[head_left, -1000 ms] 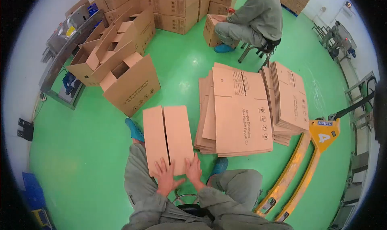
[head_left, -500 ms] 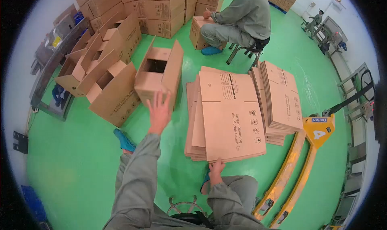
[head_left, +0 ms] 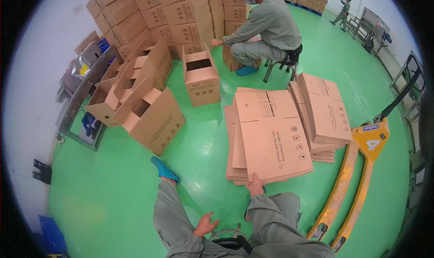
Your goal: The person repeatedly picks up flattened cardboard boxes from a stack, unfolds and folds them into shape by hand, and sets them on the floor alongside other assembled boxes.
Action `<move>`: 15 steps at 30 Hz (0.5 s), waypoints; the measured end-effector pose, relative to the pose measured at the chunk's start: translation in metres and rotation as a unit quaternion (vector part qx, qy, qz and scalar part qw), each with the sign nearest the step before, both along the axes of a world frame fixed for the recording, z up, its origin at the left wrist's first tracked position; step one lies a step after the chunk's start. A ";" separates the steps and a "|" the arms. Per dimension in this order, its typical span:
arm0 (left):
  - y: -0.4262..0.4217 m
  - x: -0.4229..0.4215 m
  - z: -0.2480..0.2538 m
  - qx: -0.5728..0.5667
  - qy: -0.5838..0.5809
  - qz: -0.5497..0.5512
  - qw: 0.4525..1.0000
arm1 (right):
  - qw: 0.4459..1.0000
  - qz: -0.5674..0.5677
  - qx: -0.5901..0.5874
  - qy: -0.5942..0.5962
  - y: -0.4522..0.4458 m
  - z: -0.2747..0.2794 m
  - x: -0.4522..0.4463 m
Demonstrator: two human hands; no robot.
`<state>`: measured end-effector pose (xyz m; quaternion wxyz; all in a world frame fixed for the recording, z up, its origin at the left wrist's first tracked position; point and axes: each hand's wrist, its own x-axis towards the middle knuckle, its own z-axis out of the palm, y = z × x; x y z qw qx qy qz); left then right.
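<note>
My right hand [head_left: 256, 185] pinches the near edge of the top flattened cardboard box [head_left: 271, 138], thumb above and fingers below. That sheet lies on a stack of flattened boxes, printed side up. My left hand [head_left: 205, 224] hovers over my lap, empty, with its fingers loosely apart. Ahead of me an opened-up cardboard carton [head_left: 202, 91] stands upright on the floor with its top flaps raised. To its left is another upright carton [head_left: 156, 124], also with its top open.
More open cartons [head_left: 110, 97] stand at left beside a metal table [head_left: 83, 95]. A co-worker [head_left: 271, 27] sits on a stool ahead, hands at a box. At right are a second flattened stack [head_left: 323, 106] and a yellow pallet jack [head_left: 368, 142]. Closed cartons [head_left: 176, 18] are piled behind.
My left hand has let go of the opened carton and drawn back to my lap. The carton now stands farther away. My right hand stays at the stack's edge.
</note>
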<state>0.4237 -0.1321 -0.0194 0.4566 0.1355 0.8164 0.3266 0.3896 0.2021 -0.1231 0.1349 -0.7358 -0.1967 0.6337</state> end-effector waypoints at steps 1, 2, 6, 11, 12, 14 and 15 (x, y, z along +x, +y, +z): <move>0.002 0.005 0.003 -0.004 0.003 0.003 1.000 | 0.995 0.036 -0.001 0.092 0.002 0.000 0.006; 0.003 0.009 0.008 0.005 -0.003 0.003 1.000 | 0.981 0.070 -0.003 0.183 0.000 -0.001 0.010; -0.001 0.005 0.005 -0.002 0.013 0.042 0.999 | 0.982 -0.006 0.030 0.188 -0.005 0.019 -0.009; -0.005 -0.012 -0.004 0.025 0.026 0.112 0.993 | 0.984 -0.043 0.115 0.132 -0.011 0.030 -0.006; -0.004 -0.016 -0.004 0.051 0.035 0.134 0.989 | 0.983 -0.046 0.115 0.137 -0.012 0.034 -0.010; 0.005 -0.041 0.002 0.097 0.023 0.149 0.984 | 0.914 0.090 0.213 0.335 -0.010 0.050 -0.015; 0.015 -0.058 0.016 0.145 0.007 0.167 0.975 | 0.913 0.088 0.219 0.334 -0.015 0.070 -0.016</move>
